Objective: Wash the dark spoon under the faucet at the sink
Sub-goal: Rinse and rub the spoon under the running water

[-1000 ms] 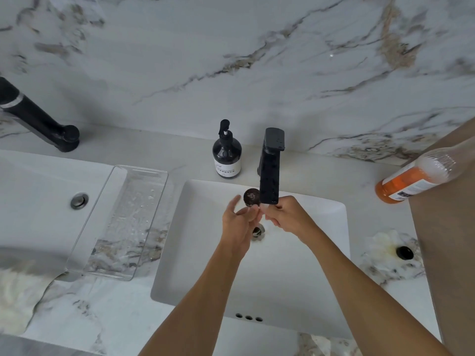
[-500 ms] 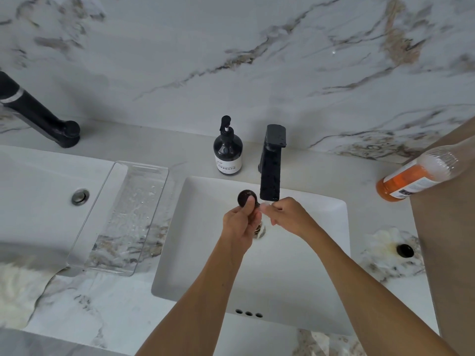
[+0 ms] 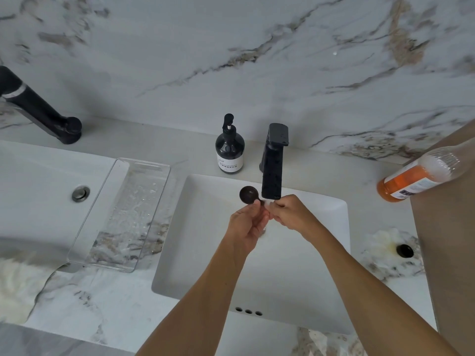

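- While the left hand [image 3: 248,222] is gripping the dark spoon [image 3: 249,195] by its handle, the round bowl is sticking up just left of the faucet [image 3: 272,173] spout, over the back part of the sink [image 3: 200,253]; the bowl is sitting beside the outlet, not under it
- The right hand [image 3: 290,214] is curling its fingers at the handle's other end, directly below the spout; it seems to be pinching or rubbing the handle, though the contact itself is hidden
- Whether water is running is hard to tell; only a faint pale blur is showing under the spout
- Doing this step well probably means sliding the bowl rightward under the outlet and tilting it so water is draining off, not pooling
- Keeping the work low in the basin should be limiting splashes toward the soap bottle [image 3: 229,147] on the tabletop's back edge
- A wet handle is likely slippery, so the left grip should be staying firm
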`<action>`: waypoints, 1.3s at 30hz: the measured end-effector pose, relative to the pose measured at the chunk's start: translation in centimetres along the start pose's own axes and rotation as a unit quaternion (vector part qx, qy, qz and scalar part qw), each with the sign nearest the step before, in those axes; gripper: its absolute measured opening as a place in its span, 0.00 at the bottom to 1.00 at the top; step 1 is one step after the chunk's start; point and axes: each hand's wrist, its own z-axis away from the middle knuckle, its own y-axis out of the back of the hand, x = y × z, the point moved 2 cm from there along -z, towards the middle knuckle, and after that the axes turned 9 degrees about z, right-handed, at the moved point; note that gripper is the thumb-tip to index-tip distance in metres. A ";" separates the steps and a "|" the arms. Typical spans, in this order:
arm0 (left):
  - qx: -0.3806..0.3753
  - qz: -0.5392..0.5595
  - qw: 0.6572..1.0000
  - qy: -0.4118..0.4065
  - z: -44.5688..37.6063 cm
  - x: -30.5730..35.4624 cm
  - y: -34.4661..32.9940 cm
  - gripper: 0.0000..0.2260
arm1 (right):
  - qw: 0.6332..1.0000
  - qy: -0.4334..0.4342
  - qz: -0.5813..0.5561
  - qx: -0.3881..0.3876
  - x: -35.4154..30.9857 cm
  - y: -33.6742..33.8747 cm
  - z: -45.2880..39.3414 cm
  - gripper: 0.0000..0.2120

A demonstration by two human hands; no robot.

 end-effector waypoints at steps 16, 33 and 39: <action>0.019 -0.030 0.999 -0.038 0.2 0.2 0.1 0.11 | 0.998 0.016 -0.029 -0.050 0.3 0.2 0.6 0.20; 0.035 -0.062 0.997 -0.042 0.3 -0.3 -0.5 0.12 | 1.000 0.018 -0.002 -0.009 0.0 -0.3 0.0 0.26; 0.029 -0.096 0.993 -0.055 -0.2 0.1 0.0 0.04 | 0.993 0.025 -0.039 -0.112 1.1 -0.2 0.4 0.17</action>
